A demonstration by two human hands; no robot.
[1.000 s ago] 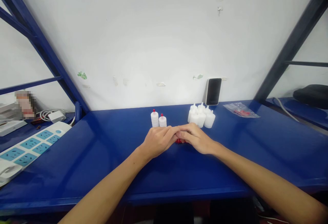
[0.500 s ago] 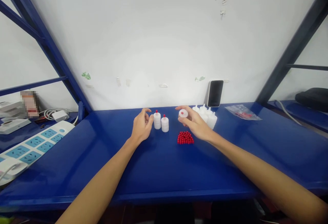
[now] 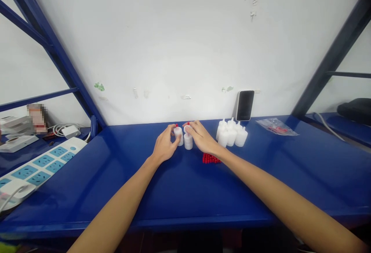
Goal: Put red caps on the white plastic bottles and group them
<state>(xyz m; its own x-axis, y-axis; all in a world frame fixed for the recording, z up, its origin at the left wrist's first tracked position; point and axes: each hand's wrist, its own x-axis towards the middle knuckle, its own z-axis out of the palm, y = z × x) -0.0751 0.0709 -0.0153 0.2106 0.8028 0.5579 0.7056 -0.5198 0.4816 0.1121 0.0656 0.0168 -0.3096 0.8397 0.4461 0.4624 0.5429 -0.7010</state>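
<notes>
Two small white plastic bottles with red tips stand side by side in the middle of the blue table. My left hand point(image 3: 165, 144) has its fingers and thumb around the left bottle point(image 3: 179, 137). My right hand point(image 3: 203, 138) grips another red-tipped white bottle point(image 3: 187, 129) just behind the top of the front standing bottle point(image 3: 188, 142); its lower part is hidden. Under my right wrist lies a patch of small red caps point(image 3: 211, 158), partly covered by the arm.
Several white bottles with bare white nozzles point(image 3: 230, 133) are grouped on the right. Behind them a phone-like dark-screened device point(image 3: 245, 105) leans on the wall. A clear bag with red pieces point(image 3: 277, 127) lies farther right. A white power strip point(image 3: 43, 164) is at the left.
My right hand has carried its bottle leftward from beside the white group to the standing pair. My left hand has moved right and closed around the left bottle.
</notes>
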